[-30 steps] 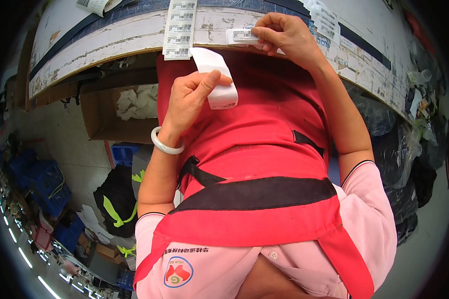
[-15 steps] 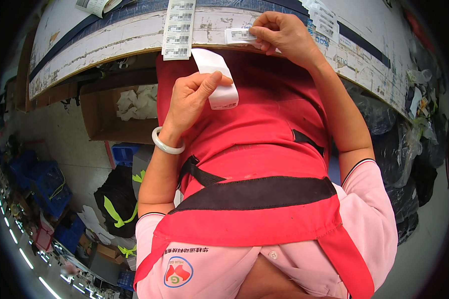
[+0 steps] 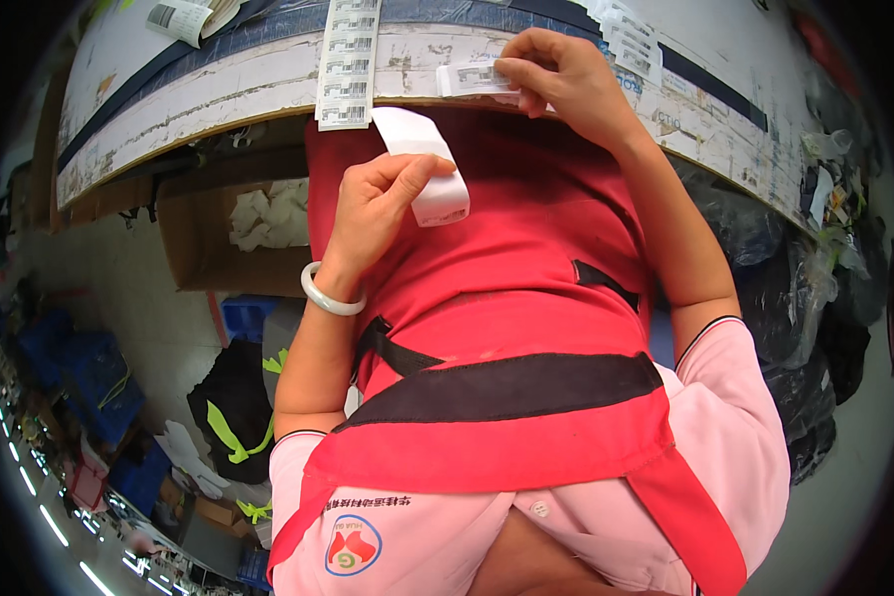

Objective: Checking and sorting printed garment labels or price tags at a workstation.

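The left hand (image 3: 377,204) grips a curled white paper strip (image 3: 417,134) between thumb and fingers, beyond the table's front edge and above a red cloth apron (image 3: 517,258). The right hand (image 3: 574,87) pinches a small white barcoded label piece (image 3: 459,79) just inside that edge — bare white worn tabletop (image 3: 402,74) parts it from one long barcoded label strip (image 3: 348,68), at least five labels, its end overhanging. Their print is too small to read.
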`<action>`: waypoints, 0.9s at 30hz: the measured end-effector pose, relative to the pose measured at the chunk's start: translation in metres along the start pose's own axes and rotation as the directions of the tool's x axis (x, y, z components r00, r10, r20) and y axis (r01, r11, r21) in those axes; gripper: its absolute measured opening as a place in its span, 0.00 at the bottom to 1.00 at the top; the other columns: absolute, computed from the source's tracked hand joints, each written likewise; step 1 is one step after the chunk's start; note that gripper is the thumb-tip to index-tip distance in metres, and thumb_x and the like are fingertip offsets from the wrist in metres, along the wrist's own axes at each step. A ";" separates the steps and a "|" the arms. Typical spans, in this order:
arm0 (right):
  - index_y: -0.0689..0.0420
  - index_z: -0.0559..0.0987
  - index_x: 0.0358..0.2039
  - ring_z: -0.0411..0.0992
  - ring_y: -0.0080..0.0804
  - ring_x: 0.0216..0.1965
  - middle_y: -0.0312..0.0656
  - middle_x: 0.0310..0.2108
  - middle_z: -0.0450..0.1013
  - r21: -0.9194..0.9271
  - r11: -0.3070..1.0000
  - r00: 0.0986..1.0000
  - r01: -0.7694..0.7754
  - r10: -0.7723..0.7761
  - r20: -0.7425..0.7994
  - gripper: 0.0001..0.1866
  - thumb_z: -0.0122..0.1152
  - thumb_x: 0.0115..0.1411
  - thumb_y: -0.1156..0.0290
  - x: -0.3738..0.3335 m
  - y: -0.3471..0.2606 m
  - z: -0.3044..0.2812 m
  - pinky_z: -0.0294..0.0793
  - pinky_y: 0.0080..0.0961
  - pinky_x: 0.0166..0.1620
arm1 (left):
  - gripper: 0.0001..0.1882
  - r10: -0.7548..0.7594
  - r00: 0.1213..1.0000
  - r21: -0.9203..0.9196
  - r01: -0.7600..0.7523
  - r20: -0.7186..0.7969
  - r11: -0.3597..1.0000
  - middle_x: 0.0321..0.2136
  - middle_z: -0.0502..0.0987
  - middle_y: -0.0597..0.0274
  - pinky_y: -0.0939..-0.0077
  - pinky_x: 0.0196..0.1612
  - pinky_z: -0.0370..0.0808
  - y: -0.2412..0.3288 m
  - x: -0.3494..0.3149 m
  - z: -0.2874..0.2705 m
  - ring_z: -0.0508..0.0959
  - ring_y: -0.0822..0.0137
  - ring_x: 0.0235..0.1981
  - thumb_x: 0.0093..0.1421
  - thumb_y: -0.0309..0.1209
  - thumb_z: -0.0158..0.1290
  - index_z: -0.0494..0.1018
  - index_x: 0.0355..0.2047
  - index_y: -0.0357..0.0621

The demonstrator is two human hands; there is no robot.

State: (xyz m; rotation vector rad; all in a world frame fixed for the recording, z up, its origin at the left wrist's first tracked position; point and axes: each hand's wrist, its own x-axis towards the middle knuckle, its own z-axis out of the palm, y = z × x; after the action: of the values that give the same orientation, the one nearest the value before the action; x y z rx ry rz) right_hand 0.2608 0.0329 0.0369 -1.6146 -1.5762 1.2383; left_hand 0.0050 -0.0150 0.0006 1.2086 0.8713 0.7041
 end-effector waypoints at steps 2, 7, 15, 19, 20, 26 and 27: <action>0.63 0.77 0.35 0.70 0.17 0.21 0.34 0.22 0.73 0.068 0.993 0.994 0.097 -0.093 -0.057 0.09 0.57 0.62 0.69 -0.010 0.005 -0.020 0.73 0.16 0.26 | 0.12 -0.005 1.000 -0.040 0.004 -0.030 0.999 0.33 0.81 0.63 0.81 0.40 0.72 0.001 -0.001 0.004 0.76 0.76 0.34 0.65 0.32 0.51 0.80 0.36 0.35; 0.60 0.78 0.37 0.69 0.13 0.22 0.31 0.24 0.72 -0.027 0.998 0.935 0.060 -0.066 -0.349 0.07 0.58 0.63 0.70 -0.025 0.047 -0.089 0.71 0.12 0.26 | 0.13 -0.093 0.995 -0.198 0.085 -0.032 0.977 0.35 0.79 0.62 0.85 0.34 0.74 0.013 -0.007 0.009 0.76 0.77 0.34 0.60 0.23 0.56 0.76 0.46 0.35; 0.55 0.77 0.41 0.72 0.25 0.29 0.36 0.26 0.74 -0.668 0.697 0.780 -0.260 -0.256 -0.571 0.17 0.67 0.54 0.61 -0.029 0.059 -0.075 0.71 0.26 0.34 | 0.13 -0.157 0.987 -0.206 0.149 -0.023 0.967 0.33 0.79 0.63 0.89 0.25 0.71 0.016 -0.008 0.016 0.74 0.81 0.25 0.60 0.24 0.56 0.76 0.46 0.37; 0.60 0.79 0.36 0.69 0.19 0.31 0.35 0.27 0.74 0.060 0.998 0.974 -0.033 0.018 0.226 0.11 0.65 0.57 0.66 -0.057 -0.005 -0.003 0.69 0.21 0.35 | 0.11 -0.091 0.995 -0.217 0.082 -0.029 0.973 0.34 0.80 0.64 0.89 0.25 0.70 0.008 -0.010 0.015 0.74 0.82 0.25 0.61 0.24 0.55 0.78 0.43 0.37; 0.60 0.79 0.35 0.69 0.19 0.30 0.34 0.26 0.74 0.052 0.997 0.929 -0.050 0.027 0.368 0.11 0.65 0.57 0.66 -0.062 -0.011 0.008 0.69 0.19 0.34 | 0.11 -0.055 0.998 -0.198 0.045 -0.042 0.979 0.34 0.80 0.64 0.89 0.27 0.71 0.006 -0.009 0.015 0.74 0.81 0.26 0.61 0.24 0.55 0.78 0.44 0.37; 0.61 0.78 0.33 0.65 0.11 0.26 0.28 0.24 0.70 0.389 0.888 0.949 -0.245 0.139 0.281 0.09 0.64 0.60 0.68 -0.064 -0.015 0.036 0.64 0.12 0.29 | 0.11 -0.035 0.999 -0.125 0.034 -0.010 0.992 0.34 0.79 0.66 0.86 0.34 0.72 0.015 -0.012 0.016 0.75 0.80 0.33 0.59 0.25 0.58 0.78 0.42 0.36; 0.61 0.78 0.33 0.65 0.11 0.26 0.28 0.24 0.70 0.388 0.888 0.948 -0.246 0.137 0.287 0.09 0.64 0.60 0.68 -0.064 -0.012 0.039 0.64 0.12 0.29 | 0.11 -0.036 0.999 -0.124 0.034 -0.016 0.992 0.34 0.79 0.66 0.86 0.34 0.72 0.012 -0.013 0.014 0.75 0.80 0.33 0.59 0.25 0.58 0.78 0.42 0.36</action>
State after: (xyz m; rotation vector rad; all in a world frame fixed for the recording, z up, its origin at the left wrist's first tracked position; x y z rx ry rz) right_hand 0.2285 -0.0350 0.0456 -1.3948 -1.1887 1.8115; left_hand 0.0106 -0.0302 0.0161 1.0751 0.8497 0.7311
